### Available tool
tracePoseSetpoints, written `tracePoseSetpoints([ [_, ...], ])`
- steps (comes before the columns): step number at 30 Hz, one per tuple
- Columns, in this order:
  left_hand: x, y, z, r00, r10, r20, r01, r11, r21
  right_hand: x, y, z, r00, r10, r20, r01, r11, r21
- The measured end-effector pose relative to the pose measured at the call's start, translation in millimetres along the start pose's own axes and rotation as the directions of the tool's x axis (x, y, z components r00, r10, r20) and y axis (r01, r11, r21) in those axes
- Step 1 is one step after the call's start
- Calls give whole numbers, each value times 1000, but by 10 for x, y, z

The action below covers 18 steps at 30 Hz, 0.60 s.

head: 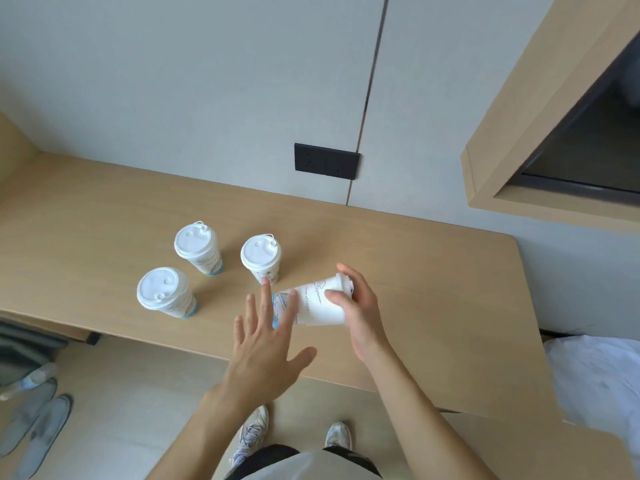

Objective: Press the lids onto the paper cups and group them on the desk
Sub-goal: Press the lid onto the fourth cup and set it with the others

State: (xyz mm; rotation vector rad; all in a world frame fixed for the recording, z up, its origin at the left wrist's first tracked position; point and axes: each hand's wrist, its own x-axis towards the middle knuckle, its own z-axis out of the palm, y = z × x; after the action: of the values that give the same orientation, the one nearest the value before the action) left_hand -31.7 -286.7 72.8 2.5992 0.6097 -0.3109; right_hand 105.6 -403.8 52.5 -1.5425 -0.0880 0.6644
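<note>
Grips the paper cup [311, 304] round its lid end with the right hand [358, 310], over the desk [433, 271]. Lies sideways, bottom toward 8 o'clock, top toward 2 o'clock. Spreads the left hand [266, 344] flat, fingers over the cup's bottom, nearer the three lidded cups [260, 259] standing at 10 o'clock.

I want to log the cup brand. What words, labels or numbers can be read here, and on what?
Tilted cup in the right hand: one printed line beside a drawing, too blurred to read.
Back-left cup, back-right cup, front-left cup: side print too small to read.
Black wall socket: no readable marking.
</note>
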Motion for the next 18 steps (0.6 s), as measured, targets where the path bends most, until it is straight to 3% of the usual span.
tracePoseSetpoints([
  [3,40,-436,141,995,-8,102,24,987,-157,-13,10,493,980,-191,57,196,864,-465],
  [6,112,-793,309,981,-26,194,78,961,-265,8,167,993,925,-341,168,357,629,-690],
  [12,296,-1505,524,953,-88,289,130,983,-129,135,451,1658,952,-243,185,286,501,-817],
  [18,507,-1842,577,942,-112,315,126,992,-24,231,635,2019,963,-257,76,202,508,-837],
])
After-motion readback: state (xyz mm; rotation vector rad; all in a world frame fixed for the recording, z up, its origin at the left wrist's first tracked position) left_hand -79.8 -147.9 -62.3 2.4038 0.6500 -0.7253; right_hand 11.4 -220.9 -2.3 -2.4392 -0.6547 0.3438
